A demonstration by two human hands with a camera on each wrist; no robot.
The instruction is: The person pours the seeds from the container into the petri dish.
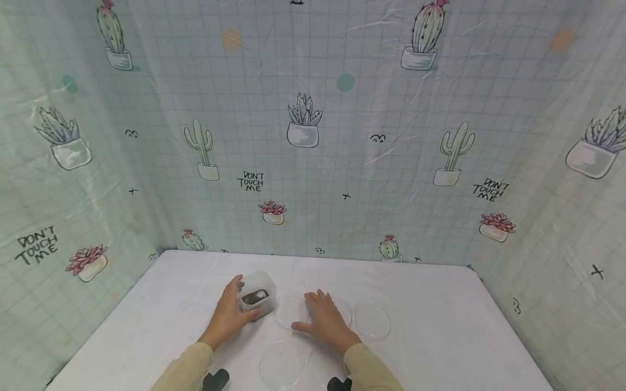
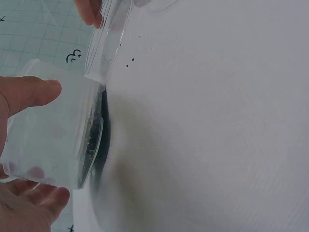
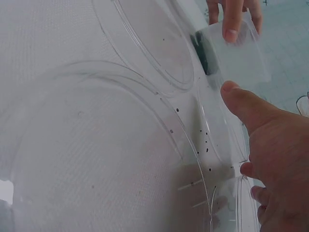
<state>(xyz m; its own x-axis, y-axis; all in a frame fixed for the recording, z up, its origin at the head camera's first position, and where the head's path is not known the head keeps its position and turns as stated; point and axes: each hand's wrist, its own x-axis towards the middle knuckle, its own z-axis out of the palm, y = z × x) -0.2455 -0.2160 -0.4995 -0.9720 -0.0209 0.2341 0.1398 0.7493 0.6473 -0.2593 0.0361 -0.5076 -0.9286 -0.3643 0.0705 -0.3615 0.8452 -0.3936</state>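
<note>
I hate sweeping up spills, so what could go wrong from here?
If the left hand tips the container, its dark contents might spill; dark specks lie on the white tabletop nearby. The right hand, close among clear round dishes that barely show against the white, could nudge one.

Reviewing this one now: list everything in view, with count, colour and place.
Backdrop: 1, pale grey-green, behind and alongside
Table: 1, white, in front
Round dishes: 5, clear, on the table
Container: 1, translucent, upper left of the dishes
Contents: 1 portion, dark, inside the container
Specks: several, dark, among the dishes
Rounded pieces: 2, black, bottom edge
Sleeves: 2, beige, bottom centre
Left hand: 1, bare, gripping the container
Right hand: 1, bare, over the dishes
</note>
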